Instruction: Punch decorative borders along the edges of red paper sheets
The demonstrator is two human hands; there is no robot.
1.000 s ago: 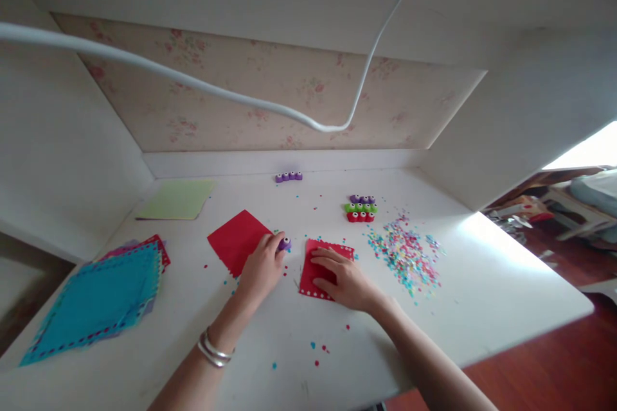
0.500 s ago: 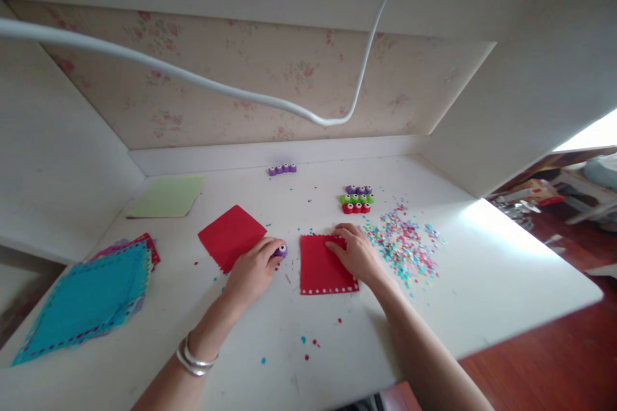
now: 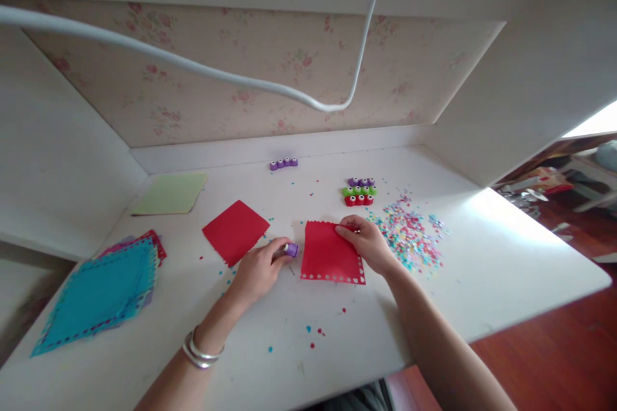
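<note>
**Punch tipped over, red sheet now pinched by its edge**

So the right hand (image 3: pixel 369 244) was lying flat on the red sheet (image 3: pixel 330 253) a second ago, and now it's got the upper right edge nipped, thumb on top, the other fingers mostly tucked behind. The left hand's (image 3: pixel 258 273) fingers are closed around a little purple punch (image 3: pixel 292 249), which has rolled from eye-up onto its side, purple end toward the paper. They're near each other but not touching. My read: the sheet's being handled as a loose piece now, with its plain-looking left edge facing the punch.

Material-wise, the sheet looks like thin matte card or foam, can't tell which. Small cut-outs run along its bottom edge and the top looks nibbled. A second red sheet (image 3: pixel 236 231) lies flat to the left, turned diamond-wise. The punches look like glossy rounded plastic; more sit in stacked purple, green and red rows (image 3: pixel 360 191) on the white surface (image 3: pixel 448 302). Beside those is a speckly spread of confetti (image 3: pixel 409 234). Far left, a blue-topped stack (image 3: pixel 101 295) has perforated, frilly borders.
</note>
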